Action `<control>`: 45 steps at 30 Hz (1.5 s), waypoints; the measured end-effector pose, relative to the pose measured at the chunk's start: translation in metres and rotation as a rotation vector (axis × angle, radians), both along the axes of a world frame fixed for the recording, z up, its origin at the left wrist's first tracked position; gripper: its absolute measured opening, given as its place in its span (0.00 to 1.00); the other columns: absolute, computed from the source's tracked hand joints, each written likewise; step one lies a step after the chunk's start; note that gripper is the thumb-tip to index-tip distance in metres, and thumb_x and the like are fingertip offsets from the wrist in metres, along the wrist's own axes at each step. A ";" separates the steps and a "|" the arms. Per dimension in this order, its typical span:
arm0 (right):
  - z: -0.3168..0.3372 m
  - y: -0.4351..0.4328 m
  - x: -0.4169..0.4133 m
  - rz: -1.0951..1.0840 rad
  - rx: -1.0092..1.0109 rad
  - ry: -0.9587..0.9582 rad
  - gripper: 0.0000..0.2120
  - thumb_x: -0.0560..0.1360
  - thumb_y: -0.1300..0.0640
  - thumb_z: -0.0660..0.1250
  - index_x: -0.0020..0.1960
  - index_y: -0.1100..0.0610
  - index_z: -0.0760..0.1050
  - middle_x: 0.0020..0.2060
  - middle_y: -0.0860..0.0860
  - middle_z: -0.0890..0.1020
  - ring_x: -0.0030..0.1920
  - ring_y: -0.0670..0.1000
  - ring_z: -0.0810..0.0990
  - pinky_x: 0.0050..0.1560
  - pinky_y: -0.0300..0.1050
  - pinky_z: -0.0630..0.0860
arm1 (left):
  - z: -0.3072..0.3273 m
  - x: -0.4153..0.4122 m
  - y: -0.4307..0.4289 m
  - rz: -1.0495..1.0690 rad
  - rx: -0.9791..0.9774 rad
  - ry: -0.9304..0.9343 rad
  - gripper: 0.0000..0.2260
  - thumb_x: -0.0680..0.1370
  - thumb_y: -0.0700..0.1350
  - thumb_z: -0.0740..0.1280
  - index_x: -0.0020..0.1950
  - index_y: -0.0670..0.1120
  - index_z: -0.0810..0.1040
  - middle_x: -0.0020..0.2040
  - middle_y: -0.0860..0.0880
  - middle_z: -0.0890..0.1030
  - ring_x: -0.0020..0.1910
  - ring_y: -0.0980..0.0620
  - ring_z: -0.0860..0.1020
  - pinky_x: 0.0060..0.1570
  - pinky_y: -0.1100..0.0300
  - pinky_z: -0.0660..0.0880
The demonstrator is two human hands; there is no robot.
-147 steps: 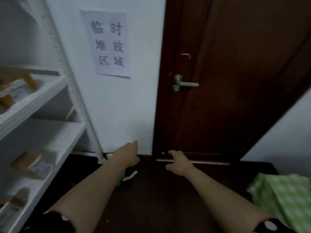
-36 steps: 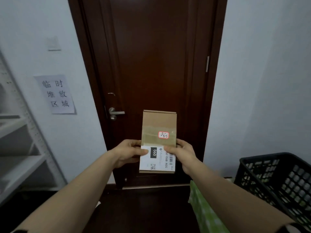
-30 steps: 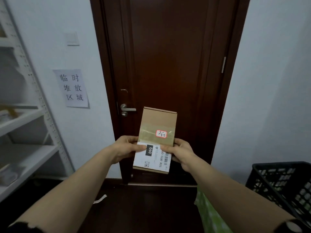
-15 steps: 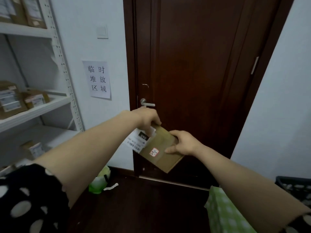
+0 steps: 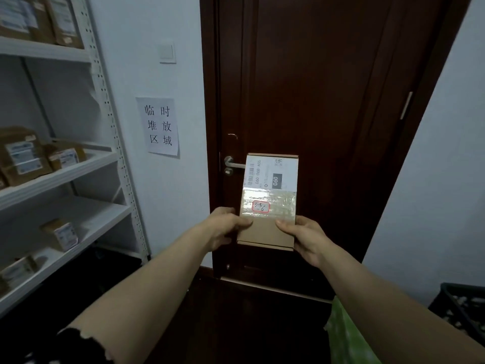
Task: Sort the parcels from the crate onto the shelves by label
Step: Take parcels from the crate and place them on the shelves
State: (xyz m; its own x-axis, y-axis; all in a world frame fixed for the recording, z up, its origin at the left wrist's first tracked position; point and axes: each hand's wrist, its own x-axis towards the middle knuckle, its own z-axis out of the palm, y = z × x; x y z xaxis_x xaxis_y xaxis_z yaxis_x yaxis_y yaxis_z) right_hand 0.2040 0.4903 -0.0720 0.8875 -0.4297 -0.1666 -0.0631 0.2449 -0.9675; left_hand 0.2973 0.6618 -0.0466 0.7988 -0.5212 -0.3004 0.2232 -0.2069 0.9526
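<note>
With brown boxes (image 5: pixel 22 156) shelved on the white rack shelves (image 5: pixel 86 165), left hand (image 5: pixel 226 227) and right hand (image 5: pixel 305 239) gripped one unshelved brown cardboard parcel (image 5: pixel 270 203).

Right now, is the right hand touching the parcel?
Touching. The head view shows the right hand gripping the parcel at its lower right corner, thumb across its front.
</note>
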 end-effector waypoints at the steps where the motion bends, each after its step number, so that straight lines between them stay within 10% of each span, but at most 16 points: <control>1: -0.002 0.002 0.001 0.009 -0.006 0.001 0.18 0.70 0.65 0.72 0.59 0.64 0.74 0.47 0.56 0.84 0.46 0.53 0.83 0.46 0.46 0.80 | -0.002 0.000 0.000 0.012 -0.009 -0.014 0.22 0.72 0.39 0.72 0.65 0.41 0.73 0.57 0.45 0.80 0.56 0.49 0.78 0.63 0.44 0.70; 5: -0.010 0.011 0.005 0.036 -0.030 0.000 0.16 0.71 0.66 0.72 0.57 0.62 0.75 0.44 0.54 0.84 0.43 0.51 0.83 0.41 0.43 0.79 | -0.010 0.001 0.004 0.033 -0.051 -0.020 0.10 0.77 0.36 0.66 0.58 0.41 0.77 0.47 0.48 0.81 0.44 0.52 0.79 0.38 0.57 0.76; 22: -0.052 0.072 0.040 0.221 -0.075 0.132 0.18 0.70 0.67 0.72 0.58 0.65 0.75 0.46 0.57 0.83 0.46 0.54 0.82 0.42 0.47 0.78 | -0.053 0.003 0.074 0.183 0.038 0.034 0.14 0.75 0.42 0.71 0.60 0.42 0.77 0.54 0.46 0.81 0.51 0.48 0.79 0.52 0.51 0.78; 36: -0.062 0.152 0.110 0.522 -0.255 0.292 0.20 0.65 0.65 0.76 0.55 0.63 0.78 0.46 0.57 0.85 0.49 0.55 0.83 0.53 0.49 0.79 | -0.079 0.060 0.191 0.164 0.121 0.081 0.21 0.70 0.41 0.76 0.61 0.41 0.77 0.53 0.48 0.82 0.49 0.54 0.80 0.40 0.62 0.78; 41: -0.065 0.190 0.157 0.497 -0.255 0.215 0.30 0.61 0.62 0.78 0.61 0.61 0.74 0.53 0.55 0.83 0.52 0.54 0.82 0.57 0.51 0.76 | -0.089 0.083 0.243 0.141 0.298 0.018 0.13 0.67 0.38 0.78 0.47 0.45 0.78 0.47 0.50 0.82 0.52 0.50 0.80 0.49 0.55 0.80; 45: -0.062 0.214 0.198 0.499 -0.241 0.137 0.68 0.35 0.47 0.85 0.72 0.57 0.64 0.58 0.55 0.79 0.54 0.56 0.81 0.63 0.57 0.74 | -0.105 0.096 0.275 0.103 0.474 -0.026 0.20 0.65 0.38 0.79 0.55 0.42 0.79 0.50 0.50 0.80 0.56 0.48 0.79 0.56 0.54 0.78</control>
State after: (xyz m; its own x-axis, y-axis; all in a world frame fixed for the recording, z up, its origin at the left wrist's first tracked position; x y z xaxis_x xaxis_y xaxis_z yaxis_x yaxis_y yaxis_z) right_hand 0.4020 0.7046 -0.1343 0.9698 -0.0041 -0.2437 -0.2434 -0.0734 -0.9672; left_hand 0.3929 0.9372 -0.1517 0.8494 -0.2500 -0.4648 0.2425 -0.5973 0.7645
